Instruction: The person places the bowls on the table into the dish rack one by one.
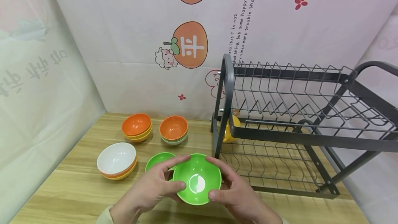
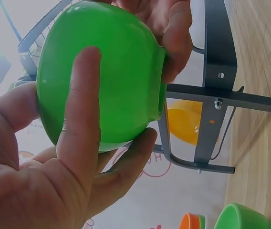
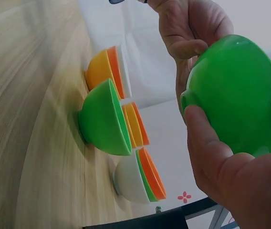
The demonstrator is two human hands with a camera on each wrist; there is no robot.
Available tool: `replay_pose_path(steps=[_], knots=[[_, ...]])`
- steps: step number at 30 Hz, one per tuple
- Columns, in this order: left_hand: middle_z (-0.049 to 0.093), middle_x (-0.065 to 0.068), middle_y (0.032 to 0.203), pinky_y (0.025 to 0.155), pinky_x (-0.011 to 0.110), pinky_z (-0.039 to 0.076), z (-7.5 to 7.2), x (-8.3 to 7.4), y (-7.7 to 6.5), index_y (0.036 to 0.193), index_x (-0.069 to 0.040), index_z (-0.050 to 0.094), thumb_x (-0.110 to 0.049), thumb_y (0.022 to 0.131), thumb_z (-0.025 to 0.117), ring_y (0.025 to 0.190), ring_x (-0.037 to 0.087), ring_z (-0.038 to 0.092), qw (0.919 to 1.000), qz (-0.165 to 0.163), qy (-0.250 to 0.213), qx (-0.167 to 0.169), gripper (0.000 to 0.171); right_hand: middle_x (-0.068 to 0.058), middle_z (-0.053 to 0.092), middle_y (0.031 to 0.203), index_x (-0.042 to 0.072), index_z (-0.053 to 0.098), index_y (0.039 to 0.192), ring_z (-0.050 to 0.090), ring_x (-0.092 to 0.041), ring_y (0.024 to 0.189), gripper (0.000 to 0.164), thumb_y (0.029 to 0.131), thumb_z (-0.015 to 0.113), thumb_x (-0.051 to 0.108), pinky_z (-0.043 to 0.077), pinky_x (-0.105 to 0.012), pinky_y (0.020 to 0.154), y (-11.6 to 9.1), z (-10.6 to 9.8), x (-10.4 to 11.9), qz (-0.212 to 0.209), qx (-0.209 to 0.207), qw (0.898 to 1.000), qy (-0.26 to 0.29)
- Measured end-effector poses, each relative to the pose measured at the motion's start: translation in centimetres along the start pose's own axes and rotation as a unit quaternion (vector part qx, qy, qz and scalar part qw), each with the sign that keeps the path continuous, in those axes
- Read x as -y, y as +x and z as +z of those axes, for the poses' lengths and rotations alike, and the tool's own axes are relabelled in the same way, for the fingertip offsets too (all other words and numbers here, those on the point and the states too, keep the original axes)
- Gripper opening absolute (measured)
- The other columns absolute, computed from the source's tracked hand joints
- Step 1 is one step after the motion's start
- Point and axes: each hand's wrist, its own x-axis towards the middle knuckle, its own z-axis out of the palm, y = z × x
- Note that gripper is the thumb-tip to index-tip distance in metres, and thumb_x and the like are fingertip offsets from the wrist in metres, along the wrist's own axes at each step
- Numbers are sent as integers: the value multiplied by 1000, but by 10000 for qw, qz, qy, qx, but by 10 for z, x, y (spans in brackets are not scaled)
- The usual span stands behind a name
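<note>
Above the table, a green bowl (image 1: 200, 167) is held between both hands, tilted so its inside faces the head camera. My left hand (image 1: 152, 186) grips its left side, thumb at the rim and fingers spread underneath and along the outer wall, as the left wrist view shows. On the opposite side my right hand (image 1: 237, 193) holds it, thumb over the near rim and fingers around the outside. In the right wrist view the foot of the held bowl (image 3: 240, 95) shows near the fingers. Another green bowl (image 1: 158, 159) stands on the table just behind the left hand, partly hidden by it.
Left on the table is a white bowl (image 1: 116, 156) stacked on orange and yellow ones. Behind stand an orange-and-yellow stack (image 1: 136, 126) and an orange bowl (image 1: 174, 128) over green and white ones. A black two-tier dish rack (image 1: 228, 89) stands right, a yellow item (image 1: 230, 132) on its lower tier.
</note>
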Motion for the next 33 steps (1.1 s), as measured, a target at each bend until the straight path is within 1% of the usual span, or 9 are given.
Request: replay_pose_path(steps=[5, 10, 13, 17, 20, 24, 26, 29, 33], knots=[[52, 25, 128, 71, 49, 61, 3, 1, 3, 151, -2, 40, 2, 88, 68, 95, 38, 65, 10000, -10, -31, 44, 69, -26, 35, 144, 5, 30, 154, 56, -41, 116, 74, 92, 71, 3, 51, -50, 96, -3, -4, 3, 8, -21, 10000, -13], [59, 26, 121, 72, 48, 61, 7, 2, 9, 151, -2, 39, 2, 88, 69, 93, 38, 67, 9998, -67, -157, 115, 70, -27, 37, 140, 7, 32, 154, 57, -42, 113, 73, 92, 71, 3, 52, -51, 94, -7, -12, 11, 183, -29, 9998, -73], [56, 24, 130, 73, 48, 60, 11, 3, 14, 152, -5, 38, 2, 88, 70, 96, 38, 68, 9991, -58, -324, 251, 73, -27, 40, 138, 11, 35, 153, 56, -42, 114, 72, 91, 71, 3, 51, -52, 95, -12, -20, 20, 405, -24, 9990, -170], [40, 16, 150, 75, 50, 60, 15, 6, 22, 154, -7, 37, 1, 87, 72, 108, 36, 63, 9985, 67, -384, 392, 76, -29, 43, 134, 13, 37, 153, 54, -42, 114, 71, 91, 72, 6, 52, -53, 93, -21, -34, 32, 534, 164, 9974, -455], [36, 12, 154, 76, 51, 59, 17, 10, 28, 154, -10, 37, -2, 89, 72, 119, 35, 57, 9991, 224, -222, 293, 74, -28, 43, 133, 15, 39, 152, 53, -42, 114, 70, 91, 73, 10, 52, -55, 92, -29, -46, 42, 575, 282, 9954, -714], [36, 8, 155, 79, 47, 60, 19, 15, 38, 154, -20, 38, -6, 89, 75, 129, 33, 50, 9976, 576, 374, -58, 76, -28, 45, 132, 16, 40, 152, 52, -43, 114, 70, 91, 74, 14, 52, -57, 92, -40, -63, 55, 537, 319, 9929, -1012], [36, 2, 156, 83, 41, 59, 21, 19, 42, 154, -30, 37, -10, 88, 77, 130, 30, 49, 9916, 767, 1000, -285, 79, -28, 46, 131, 17, 40, 152, 53, -44, 113, 70, 91, 75, 15, 52, -56, 91, -45, -70, 62, 571, 286, 9916, -1127], [31, 1, 158, 83, 31, 58, 26, 27, 50, 155, -39, 33, -11, 88, 78, 131, 30, 48, 9761, 1103, 1805, -500, 85, -28, 46, 131, 18, 41, 152, 53, -44, 112, 69, 92, 74, 15, 53, -55, 91, -52, -81, 74, 665, 166, 9896, -1263], [26, 2, 159, 85, 29, 56, 34, 39, 61, 158, -36, 28, -4, 87, 77, 132, 31, 46, 9516, 1696, 2502, -556, 92, -28, 44, 133, 20, 39, 153, 54, -44, 114, 66, 95, 68, 8, 52, -55, 93, -59, -95, 89, 603, 45, 9901, -1267]])
